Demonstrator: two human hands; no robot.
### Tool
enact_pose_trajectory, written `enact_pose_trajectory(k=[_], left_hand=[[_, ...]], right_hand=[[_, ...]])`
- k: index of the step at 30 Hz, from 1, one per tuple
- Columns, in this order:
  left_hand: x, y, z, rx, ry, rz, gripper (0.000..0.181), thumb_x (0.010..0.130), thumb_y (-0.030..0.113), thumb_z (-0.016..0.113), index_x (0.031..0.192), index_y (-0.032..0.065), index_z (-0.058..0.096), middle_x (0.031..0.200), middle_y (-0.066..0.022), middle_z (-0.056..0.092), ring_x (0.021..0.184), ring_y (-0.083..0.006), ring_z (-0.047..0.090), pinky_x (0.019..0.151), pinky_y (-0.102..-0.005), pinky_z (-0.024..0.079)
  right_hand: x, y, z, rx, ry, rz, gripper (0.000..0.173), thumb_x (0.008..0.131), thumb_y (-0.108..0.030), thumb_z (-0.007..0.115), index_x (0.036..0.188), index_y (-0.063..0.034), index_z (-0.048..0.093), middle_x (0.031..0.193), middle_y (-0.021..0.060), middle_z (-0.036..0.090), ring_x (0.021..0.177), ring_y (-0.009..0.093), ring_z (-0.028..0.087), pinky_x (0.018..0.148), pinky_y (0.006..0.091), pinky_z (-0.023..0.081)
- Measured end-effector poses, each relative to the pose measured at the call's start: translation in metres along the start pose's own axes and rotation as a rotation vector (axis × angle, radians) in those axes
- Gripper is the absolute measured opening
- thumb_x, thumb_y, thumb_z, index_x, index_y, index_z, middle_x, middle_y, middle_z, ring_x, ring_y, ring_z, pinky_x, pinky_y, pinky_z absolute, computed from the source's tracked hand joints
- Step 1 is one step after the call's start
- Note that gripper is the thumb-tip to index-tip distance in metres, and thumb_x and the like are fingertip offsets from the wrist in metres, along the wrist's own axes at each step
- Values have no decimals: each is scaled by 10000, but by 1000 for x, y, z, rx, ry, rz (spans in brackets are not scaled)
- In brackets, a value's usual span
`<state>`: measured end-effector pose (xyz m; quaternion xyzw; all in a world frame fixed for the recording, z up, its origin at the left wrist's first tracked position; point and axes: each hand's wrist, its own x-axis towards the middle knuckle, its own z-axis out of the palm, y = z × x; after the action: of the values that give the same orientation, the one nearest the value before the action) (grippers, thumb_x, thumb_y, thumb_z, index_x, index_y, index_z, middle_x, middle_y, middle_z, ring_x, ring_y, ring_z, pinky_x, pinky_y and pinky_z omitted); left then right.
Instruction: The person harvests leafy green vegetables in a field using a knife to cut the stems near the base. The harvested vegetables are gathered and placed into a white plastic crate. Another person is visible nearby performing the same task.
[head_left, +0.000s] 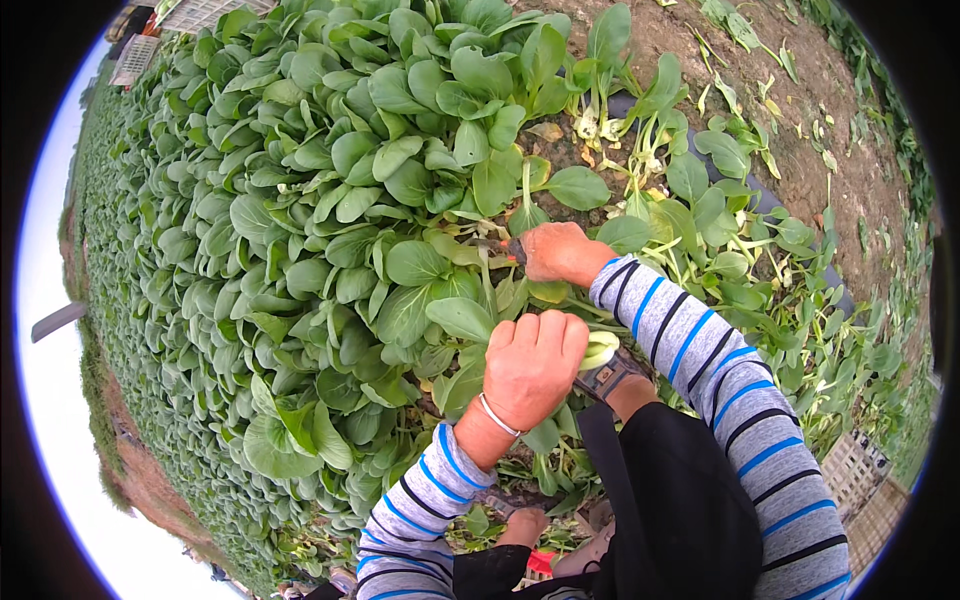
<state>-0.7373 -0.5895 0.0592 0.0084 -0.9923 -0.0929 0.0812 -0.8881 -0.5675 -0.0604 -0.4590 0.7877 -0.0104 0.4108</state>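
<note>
My left hand (536, 360) is closed around the stems of a bok choy, whose pale base (600, 351) sticks out to the right of the fist. A broad leaf (461, 319) shows at the fist's other side. Above it, my right hand (556, 253) grips a small cutting tool (516, 250) with a dark and orange handle. The tool points left into the bases of the standing bok choy (420, 266). Leaves partly hide its blade, so its exact kind is unclear.
Dense bok choy (300, 187) fills the left side. A dark hose (765, 199) runs along the bed's right edge, past loose plants and trimmed leaves. Plastic crates (855, 469) stand at lower right, with another crate (206, 11) at upper left. My shod foot (611, 375) is below the hands.
</note>
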Motion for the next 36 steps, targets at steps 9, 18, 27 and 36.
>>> enact_pose_trajectory(k=[9,18,27,36], left_hand=[[-18,-87,43,329,-288,-527,246,623,95,672,848,71,577,1083,-153,559,801,-272,573,608,-354,498],[-65,-70,60,357,-204,-507,310,642,82,642,945,44,594,1194,-148,537,874,-261,582,653,-344,505],[5,-100,78,421,-506,-824,200,718,162,662,873,62,586,792,-82,683,719,-247,687,611,-358,543],[-38,-112,97,429,-302,-680,150,716,141,635,859,130,588,966,-28,560,836,-232,578,613,-354,514]], right_hand=[[-76,27,-52,-214,41,-144,226,714,-207,590,859,-51,667,801,162,670,769,323,659,655,422,517],[-7,-4,-5,-46,228,-260,184,703,-167,566,836,-68,647,722,144,656,713,334,653,612,425,509],[39,-9,-1,-140,153,-332,192,687,-174,551,777,-52,669,778,165,672,775,335,662,667,428,524],[40,-22,3,-86,-30,-312,257,688,-212,554,813,-26,679,880,196,677,829,359,658,698,423,530]])
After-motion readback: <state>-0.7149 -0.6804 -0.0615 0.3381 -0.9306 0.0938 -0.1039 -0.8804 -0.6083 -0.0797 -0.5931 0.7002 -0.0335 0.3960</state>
